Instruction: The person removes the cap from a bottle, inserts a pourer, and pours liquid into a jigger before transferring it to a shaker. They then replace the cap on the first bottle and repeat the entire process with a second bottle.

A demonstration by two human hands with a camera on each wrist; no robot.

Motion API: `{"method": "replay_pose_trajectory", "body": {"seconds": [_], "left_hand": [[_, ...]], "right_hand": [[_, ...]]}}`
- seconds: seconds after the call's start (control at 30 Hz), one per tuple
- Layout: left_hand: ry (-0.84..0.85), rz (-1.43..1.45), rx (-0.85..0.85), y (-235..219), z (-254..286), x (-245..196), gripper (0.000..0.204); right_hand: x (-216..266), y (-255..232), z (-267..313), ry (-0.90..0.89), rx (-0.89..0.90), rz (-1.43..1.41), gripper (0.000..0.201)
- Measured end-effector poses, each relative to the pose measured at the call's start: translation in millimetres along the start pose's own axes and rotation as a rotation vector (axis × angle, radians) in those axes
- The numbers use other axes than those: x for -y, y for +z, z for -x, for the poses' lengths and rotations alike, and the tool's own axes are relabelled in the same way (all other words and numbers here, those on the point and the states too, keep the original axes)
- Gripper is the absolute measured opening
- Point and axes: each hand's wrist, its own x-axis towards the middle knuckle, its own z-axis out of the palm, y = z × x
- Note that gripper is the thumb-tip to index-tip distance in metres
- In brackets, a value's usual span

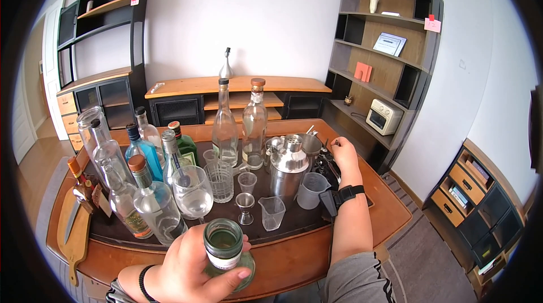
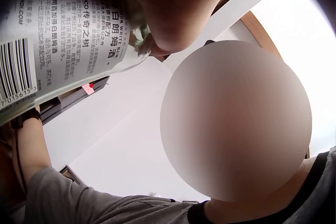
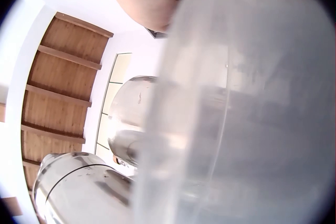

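Observation:
My left hand (image 1: 195,266) is wrapped around the neck of an uncapped rum bottle (image 1: 223,245) in front of the table's near edge. Its open mouth faces up toward the head camera. In the left wrist view the bottle's printed label (image 2: 63,40) fills the upper left. Reaching past the steel shaker (image 1: 288,170), my right hand (image 1: 345,156) has curled fingers at a cluster of small black items (image 1: 327,164) on the tray's far right; I cannot tell whether it grips one. A translucent plastic measuring cup (image 3: 252,108) looms beside that wrist.
Several bottles crowd the left, among them a blue bottle (image 1: 143,147) and tall clear bottle (image 1: 225,127). A wine glass (image 1: 193,190), steel jigger (image 1: 245,207) and small pitcher (image 1: 272,213) stand near the front. A knife (image 1: 72,221) lies on a wooden board (image 1: 76,246).

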Motion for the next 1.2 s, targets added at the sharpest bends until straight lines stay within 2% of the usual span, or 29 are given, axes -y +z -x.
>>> {"method": "replay_pose_trajectory", "body": {"seconds": [0.07,0.17,0.27,0.37,0.47,0.77,0.83,0.93,1.07,1.2], "left_hand": [[0.002,-0.006,0.003,-0.4,0.0,0.0,0.035],[0.013,-0.01,0.002,-0.6,-0.1,0.2,0.035],[0.004,0.008,0.001,-0.4,0.0,-0.2,0.035],[-0.004,0.014,0.007,-1.1,-0.6,-1.1,0.035],[-0.003,0.009,0.013,-1.5,-0.8,-1.2,0.035],[0.011,0.05,-0.025,0.8,-0.3,-3.4,0.035],[0.032,0.05,-0.049,0.8,-0.9,-10.7,0.036],[0.104,-0.092,0.041,-5.0,-4.0,-0.5,0.056],[0.078,-0.091,0.028,-4.5,-3.3,-1.9,0.054],[0.085,-0.095,0.029,-4.7,-3.8,-1.7,0.055]], "right_hand": [[-4.6,1.5,-1.6,-0.044,0.004,0.025,0.019],[-6.6,6.3,-0.2,-0.117,-0.124,0.102,0.021],[1.5,-0.3,4.9,-0.071,-0.102,0.091,0.023],[-8.6,4.4,0.4,-0.116,-0.146,0.082,0.021],[-17.5,6.1,-10.2,-0.052,-0.039,-0.007,0.018],[-6.6,1.7,-0.1,0.009,-0.028,0.25,0.022],[-8.0,4.5,0.2,-0.023,-0.059,0.231,0.021],[-7.3,5.9,0.4,-0.028,-0.069,0.24,0.021],[-2.4,5.3,1.7,-0.016,-0.059,0.246,0.02],[-4.0,5.1,4.0,-0.122,-0.059,0.267,0.018]]}}
